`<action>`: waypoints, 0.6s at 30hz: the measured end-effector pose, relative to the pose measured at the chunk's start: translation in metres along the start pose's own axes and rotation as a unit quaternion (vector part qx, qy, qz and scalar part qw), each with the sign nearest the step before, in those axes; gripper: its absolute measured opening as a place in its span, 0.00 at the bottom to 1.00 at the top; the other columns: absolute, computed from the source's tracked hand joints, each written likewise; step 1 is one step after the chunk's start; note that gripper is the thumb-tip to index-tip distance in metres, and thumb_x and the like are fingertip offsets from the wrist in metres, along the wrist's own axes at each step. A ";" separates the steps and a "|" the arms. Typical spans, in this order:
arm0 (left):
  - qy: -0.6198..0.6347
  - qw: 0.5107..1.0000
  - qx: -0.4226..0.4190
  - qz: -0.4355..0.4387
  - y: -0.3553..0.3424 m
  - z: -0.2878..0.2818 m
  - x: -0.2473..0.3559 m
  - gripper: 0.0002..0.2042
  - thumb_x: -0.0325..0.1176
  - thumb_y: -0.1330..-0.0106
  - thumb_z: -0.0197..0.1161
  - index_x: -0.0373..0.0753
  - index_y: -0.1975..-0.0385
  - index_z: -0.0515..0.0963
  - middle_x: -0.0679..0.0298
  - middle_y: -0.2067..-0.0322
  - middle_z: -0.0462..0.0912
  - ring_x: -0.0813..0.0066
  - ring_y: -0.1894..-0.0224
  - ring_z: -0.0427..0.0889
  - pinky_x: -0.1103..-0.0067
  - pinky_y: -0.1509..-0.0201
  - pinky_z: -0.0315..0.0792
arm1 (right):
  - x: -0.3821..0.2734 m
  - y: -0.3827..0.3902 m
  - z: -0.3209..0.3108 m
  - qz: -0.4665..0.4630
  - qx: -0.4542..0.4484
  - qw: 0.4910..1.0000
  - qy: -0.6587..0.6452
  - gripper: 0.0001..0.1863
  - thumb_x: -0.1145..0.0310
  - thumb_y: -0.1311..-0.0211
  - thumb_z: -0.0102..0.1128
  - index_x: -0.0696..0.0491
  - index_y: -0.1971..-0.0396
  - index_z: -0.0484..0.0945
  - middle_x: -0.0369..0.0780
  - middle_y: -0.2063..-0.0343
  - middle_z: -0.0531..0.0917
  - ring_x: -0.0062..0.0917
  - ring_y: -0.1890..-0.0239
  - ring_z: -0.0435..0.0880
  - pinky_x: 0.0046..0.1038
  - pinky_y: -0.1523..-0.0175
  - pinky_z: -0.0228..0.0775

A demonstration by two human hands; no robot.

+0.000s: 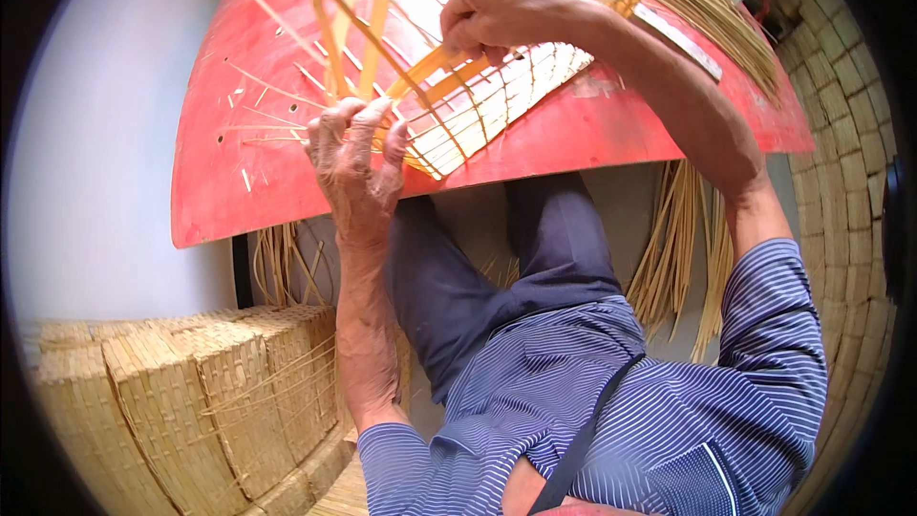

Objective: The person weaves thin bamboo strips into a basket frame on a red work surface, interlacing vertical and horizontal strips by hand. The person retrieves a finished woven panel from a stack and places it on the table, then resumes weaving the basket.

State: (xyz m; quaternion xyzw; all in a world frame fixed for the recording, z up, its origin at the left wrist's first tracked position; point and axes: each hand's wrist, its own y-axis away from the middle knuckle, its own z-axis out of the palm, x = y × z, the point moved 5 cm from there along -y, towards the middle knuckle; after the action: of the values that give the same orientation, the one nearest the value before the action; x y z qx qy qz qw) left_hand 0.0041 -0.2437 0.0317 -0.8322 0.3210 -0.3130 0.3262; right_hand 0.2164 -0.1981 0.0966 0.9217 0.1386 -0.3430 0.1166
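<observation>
A partly woven bamboo basket [506,100] lies tilted on the red tabletop, with loose strip ends fanning out at its left. My left hand [358,158] is at the basket's near left corner, fingers bent against the upright strips [375,33]. Its fingertips are partly hidden there, but they appear closed on the weave. Above the far side of the basket, my right hand [497,14] is closed, fingers curled together around a flat yellowish bamboo strip [449,86] that runs down toward the left hand. The part inside that fist is hidden.
Long thin bamboo strips [712,5] lie along the table's far right, beside a pale flat bar [678,41]. The red table [258,201] has a curved edge. More strips [669,239] hang or stand below it. Stacked woven baskets [191,411] stand at lower left and along the right [841,134].
</observation>
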 end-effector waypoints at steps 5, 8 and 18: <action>-0.013 0.999 -0.041 0.030 -0.019 0.004 0.017 0.23 0.37 0.39 0.71 0.35 0.45 0.76 0.58 0.56 0.80 0.59 0.51 0.76 0.66 0.45 0.71 | 0.016 -0.028 -0.011 0.025 -0.079 0.996 -0.028 0.07 0.70 0.44 0.64 0.59 0.75 0.80 0.39 0.84 0.80 0.23 0.84 0.81 0.26 0.80 0.73; -0.046 0.997 -0.060 0.031 -0.022 0.009 0.021 0.25 0.43 0.41 0.73 0.32 0.49 0.78 0.57 0.59 0.81 0.59 0.55 0.75 0.66 0.49 0.71 | 0.016 -0.026 -0.010 0.009 -0.115 0.993 -0.006 0.11 0.66 0.44 0.64 0.60 0.69 0.83 0.41 0.76 0.84 0.27 0.75 0.85 0.30 0.68 0.82; -0.117 0.992 0.054 0.007 -0.007 0.022 0.009 0.22 0.46 0.42 0.73 0.33 0.59 0.81 0.61 0.69 0.79 0.63 0.63 0.70 0.67 0.54 0.65 | -0.002 -0.020 0.014 -0.082 -0.033 0.994 0.064 0.06 0.74 0.46 0.64 0.60 0.79 0.79 0.39 0.87 0.78 0.21 0.86 0.77 0.26 0.83 0.67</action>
State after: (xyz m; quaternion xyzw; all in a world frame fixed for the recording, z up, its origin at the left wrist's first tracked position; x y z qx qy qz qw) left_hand 0.0276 -0.2388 0.0265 -0.8420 0.2694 -0.2278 0.4081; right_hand 0.1999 -0.1844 0.0858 0.9228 0.2326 -0.2870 0.1093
